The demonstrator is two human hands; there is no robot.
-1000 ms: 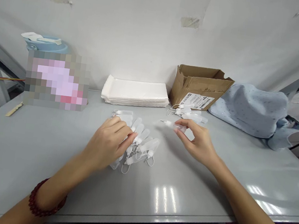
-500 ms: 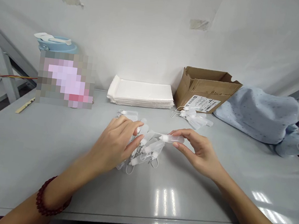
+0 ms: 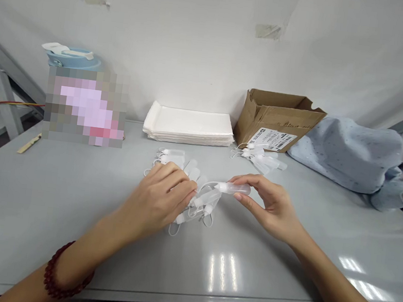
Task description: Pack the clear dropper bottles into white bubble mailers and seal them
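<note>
My right hand point(image 3: 271, 206) pinches a small translucent squeeze bottle point(image 3: 237, 189) by its rounded end, neck to the left. From that neck a thin white strap point(image 3: 208, 183) arcs over to the closed fingertips of my left hand point(image 3: 166, 195), which grip its far end; the tip itself is hidden. Beneath and between both hands lies a pile of similar bottles point(image 3: 205, 199) with looped straps. More bottles point(image 3: 173, 157) show behind my left hand, which covers part of the pile.
A stack of white trays or sheets point(image 3: 190, 125) rests against the wall. To its right stands an open cardboard box point(image 3: 274, 125) with several bottles point(image 3: 264, 161) before it. Blue spotted cloth point(image 3: 351, 154) is at the right; a blue container point(image 3: 75, 59) and a blurred-out item point(image 3: 85, 107) at the left.
My left fingers have closed and moved slightly right, taking hold of the strap end. The bottle stays in my right hand, and its strap now bows upward.
</note>
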